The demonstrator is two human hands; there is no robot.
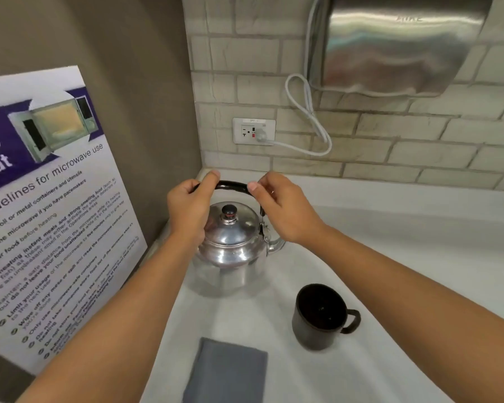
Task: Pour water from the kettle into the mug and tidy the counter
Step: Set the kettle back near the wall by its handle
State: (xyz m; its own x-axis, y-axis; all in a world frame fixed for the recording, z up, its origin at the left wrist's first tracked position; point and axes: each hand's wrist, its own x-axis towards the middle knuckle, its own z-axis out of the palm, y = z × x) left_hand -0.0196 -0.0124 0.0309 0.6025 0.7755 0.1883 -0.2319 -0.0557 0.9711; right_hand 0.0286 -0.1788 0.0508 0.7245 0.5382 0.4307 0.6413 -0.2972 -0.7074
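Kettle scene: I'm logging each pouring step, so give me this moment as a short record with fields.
kettle: metal kettle, upright on the white counter, lid on
handle: black handle, raised over the lid
left hand: left hand closed on the handle's left end
right hand: right hand pinching the handle's right end
mug: dark mug, upright, right of and nearer than the kettle, apart from it
cloth: grey folded cloth, flat at the near edge
pouring: not begun

Lidded steel kettle [230, 251] upright on counter, empty black mug [320, 317] near its right
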